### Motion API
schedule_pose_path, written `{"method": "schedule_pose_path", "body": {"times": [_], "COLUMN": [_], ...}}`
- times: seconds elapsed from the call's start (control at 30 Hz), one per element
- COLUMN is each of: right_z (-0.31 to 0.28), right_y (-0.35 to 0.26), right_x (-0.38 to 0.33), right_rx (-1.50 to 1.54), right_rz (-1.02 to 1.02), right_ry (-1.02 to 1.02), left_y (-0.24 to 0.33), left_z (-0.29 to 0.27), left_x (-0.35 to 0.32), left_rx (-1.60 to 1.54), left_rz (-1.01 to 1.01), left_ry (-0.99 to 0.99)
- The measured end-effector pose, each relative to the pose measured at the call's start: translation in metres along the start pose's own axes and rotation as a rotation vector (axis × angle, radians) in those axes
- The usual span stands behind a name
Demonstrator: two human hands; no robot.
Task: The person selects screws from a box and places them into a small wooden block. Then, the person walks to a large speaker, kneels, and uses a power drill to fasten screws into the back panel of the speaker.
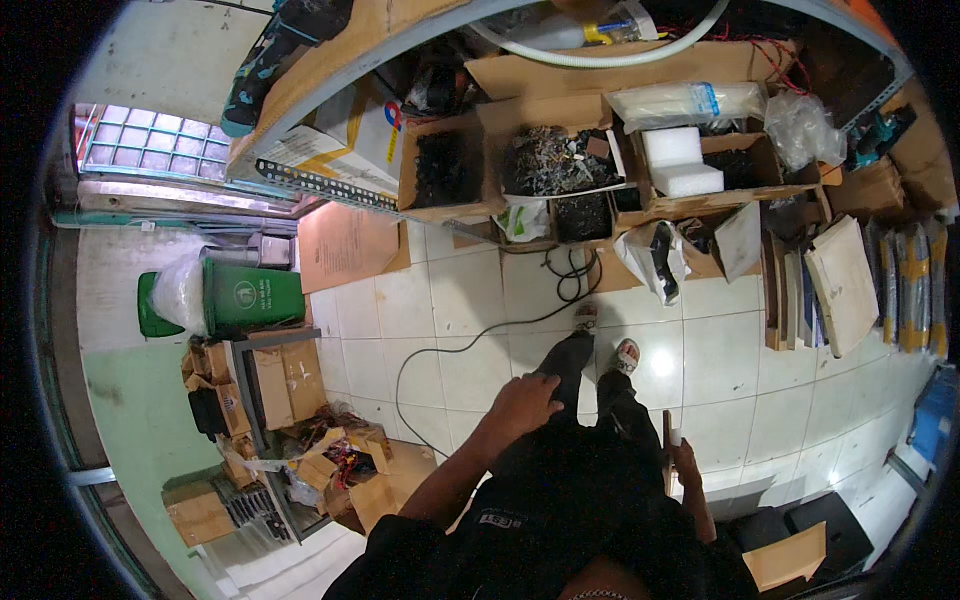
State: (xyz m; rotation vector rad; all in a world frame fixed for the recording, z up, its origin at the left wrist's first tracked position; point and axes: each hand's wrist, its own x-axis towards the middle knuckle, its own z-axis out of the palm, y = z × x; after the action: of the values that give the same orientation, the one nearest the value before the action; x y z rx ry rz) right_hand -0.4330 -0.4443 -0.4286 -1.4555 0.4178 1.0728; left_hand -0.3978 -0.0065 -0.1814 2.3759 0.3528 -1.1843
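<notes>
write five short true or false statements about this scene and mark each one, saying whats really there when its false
1. The green bin is on the person's left. True.
2. The white foam block lies on the floor. False: it sits among the cardboard boxes ahead.
3. The right hand is by a narrow brown object. True.
4. The left hand is touching the green bin. False: it is in front of the black trousers, well apart from the bin.
5. A dark cable runs across the white tiled floor. True.
</notes>
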Motion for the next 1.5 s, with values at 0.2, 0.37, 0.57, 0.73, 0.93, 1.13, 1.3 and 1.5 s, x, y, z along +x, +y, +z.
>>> {"method": "schedule_pose_path", "body": {"times": [0.2,0.37,0.57,0.73,0.93,1.13,1.3,1.5], "right_z": [0.036,0.071,0.137,0.206,0.266,0.257,0.224,0.229], "right_y": [-0.04,-0.081,-0.048,-0.01,-0.052,-0.012,0.077,0.031], "right_x": [0.034,0.056,0.143,0.144,0.14,0.163,0.166,0.174], "right_rx": [-0.054,-0.254,0.057,0.182,0.24,0.124,0.217,0.141], "right_rz": [0.247,0.129,0.753,0.518,0.639,0.761,0.565,0.749], "right_ry": [0.13,-0.096,-0.212,-0.166,0.029,-0.045,-0.133,-0.114], "left_y": [-0.035,-0.088,-0.173,-0.193,-0.179,-0.166,-0.154,-0.148], "left_z": [0.034,0.027,-0.04,-0.124,-0.199,-0.23,-0.227,-0.219], "left_x": [0.024,0.068,0.149,0.205,0.234,0.274,0.291,0.295], "left_rx": [-0.04,-0.068,0.005,-0.174,-0.212,-0.124,-0.044,-0.103], "left_rz": [0.102,0.207,0.345,0.574,0.552,0.411,0.398,0.318], "left_ry": [-0.059,-0.025,0.321,0.74,1.035,1.071,0.999,1.01]}}
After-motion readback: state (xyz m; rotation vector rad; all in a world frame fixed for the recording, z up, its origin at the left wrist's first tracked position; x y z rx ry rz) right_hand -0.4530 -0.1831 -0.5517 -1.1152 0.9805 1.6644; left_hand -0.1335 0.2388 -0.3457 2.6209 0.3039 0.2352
